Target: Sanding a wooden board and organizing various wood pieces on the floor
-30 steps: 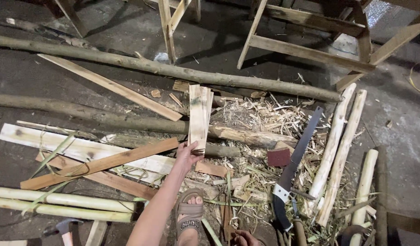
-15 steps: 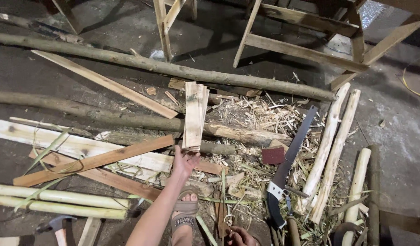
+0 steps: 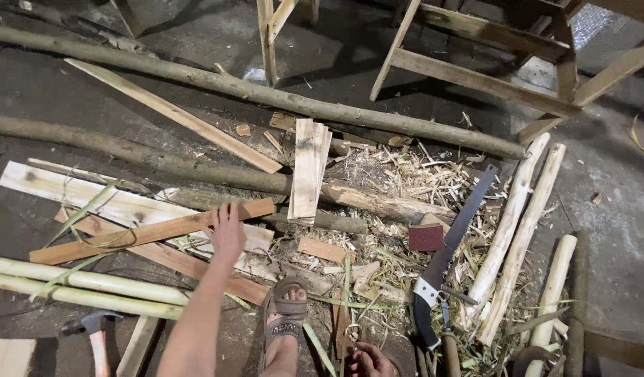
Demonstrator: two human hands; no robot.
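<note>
"Near the middle of the littered floor, where is the person's left hand (image 3: 226,227)?"

"Stretched out from the near edge on a bare forearm, fingers spread wide and holding nothing. It sits over the right end of a long reddish-brown wooden plank (image 3: 154,232) that lies slanted across a wider pale board (image 3: 71,192). Whether the fingertips touch the wood, I cannot tell. No right hand is in view."

"What lies around it?"

"Just to the right, leaning over a rough grey log (image 3: 378,202), is a bundle of pale split wooden slats (image 3: 308,171). It is close to the hand but apart from it. To the near left lie two pale green bamboo poles (image 3: 71,279), with a wooden-handled hammer (image 3: 92,328) beyond them at the near edge. A sandalled foot (image 3: 287,311) stands just near-right of the arm. Well to the right, a curved saw with a dark blade (image 3: 451,251) rests on shavings, and a small dark red block (image 3: 425,237) lies beside it."

"Which step does this look like?"

"A reach, I judge — the hand is open above the plank's end and nothing is gripped yet. Taking the plank would call for lowering the palm and closing the fingers round its narrow edges. The plank would then have to come up clear of the board and the grass stalks lying across it."
</note>
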